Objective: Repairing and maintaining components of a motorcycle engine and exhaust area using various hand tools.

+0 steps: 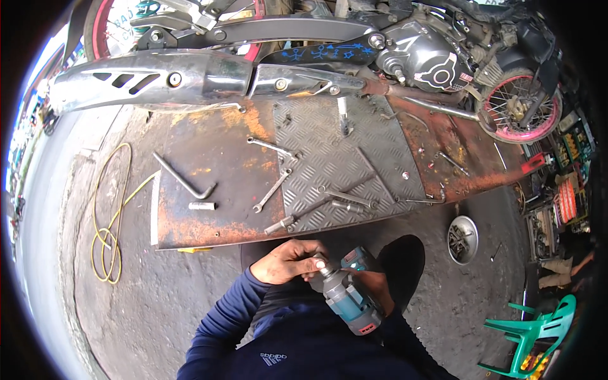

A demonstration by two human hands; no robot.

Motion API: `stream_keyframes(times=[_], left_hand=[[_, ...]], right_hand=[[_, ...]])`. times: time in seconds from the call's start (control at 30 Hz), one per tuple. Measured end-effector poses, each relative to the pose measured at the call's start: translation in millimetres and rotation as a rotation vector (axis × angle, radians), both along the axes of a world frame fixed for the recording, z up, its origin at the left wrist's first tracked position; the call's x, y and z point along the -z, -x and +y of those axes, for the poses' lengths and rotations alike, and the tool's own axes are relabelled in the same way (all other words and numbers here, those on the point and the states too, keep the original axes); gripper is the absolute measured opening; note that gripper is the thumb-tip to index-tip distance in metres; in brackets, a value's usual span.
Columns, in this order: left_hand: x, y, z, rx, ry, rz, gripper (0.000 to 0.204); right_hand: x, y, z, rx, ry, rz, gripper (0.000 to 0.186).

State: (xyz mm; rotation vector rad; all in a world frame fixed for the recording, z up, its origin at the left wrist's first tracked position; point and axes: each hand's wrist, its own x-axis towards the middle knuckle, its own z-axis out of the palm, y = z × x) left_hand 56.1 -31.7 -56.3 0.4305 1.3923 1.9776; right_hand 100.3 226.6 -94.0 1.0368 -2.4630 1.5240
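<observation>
Gray concrete floor [158, 297] spreads across the frame, with a road surface at the far left. Along the top stands a motorcycle [228, 73], its silver exhaust toward the upper left and a pink-rimmed wheel at the upper right. Below it, a rusty metal platform [240, 221] crosses the center. Yellow hose [116, 253] lies looped at left; a green plastic chair [535, 329] stands at the lower right.

At lower center, above the person's lap, is a teal-and-gray power tool [345, 301]. Its long axis runs diagonally, nose pointing to the upper left, rear to the lower right; its base shows right of the nose. The right hand [378, 286], partly hidden by the body, grips the handle. The left hand [285, 261] closes its thumb and fingers on the nose.

A metal bowl [463, 258] of small parts sits at right. On the platform lie an L-shaped bar [183, 177] and several wrenches [272, 190].
</observation>
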Motion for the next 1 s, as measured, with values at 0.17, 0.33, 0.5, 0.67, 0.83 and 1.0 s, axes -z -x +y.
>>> stream_keyframes(times=[0.17, 0.33, 0.5, 0.67, 0.83, 1.0], left_hand=[[11.7, 10.6, 27.7, 0.007, -0.025, 0.097, 0.027], [18.5, 34.5, 39.3, -0.034, 0.132, 0.300, 0.029], [44.7, 151.0, -40.9, -0.656, 1.456, 1.251, 0.038], [17.3, 171.3, -14.6, -0.233, 1.288, 1.349, 0.049], [35.0, 137.3, 36.9, 0.005, 1.227, 1.384, 0.028], [-3.9, 95.6, 77.7, -0.266, 0.882, 1.209, 0.005]], right_hand=[[36.0, -15.6, 10.4, 0.128, 0.172, -0.484, 0.021], [65.4, -1.0, 30.6, -0.794, 1.463, -2.022, 0.032], [112.3, -30.6, 43.2, -0.394, 1.673, -1.777, 0.039], [168.6, -55.7, 52.1, 0.093, 1.832, -1.407, 0.049], [202.1, -61.9, 69.3, 0.574, 1.909, -1.011, 0.059], [218.3, -10.2, 86.6, 1.096, 0.223, -0.579, 0.065]])
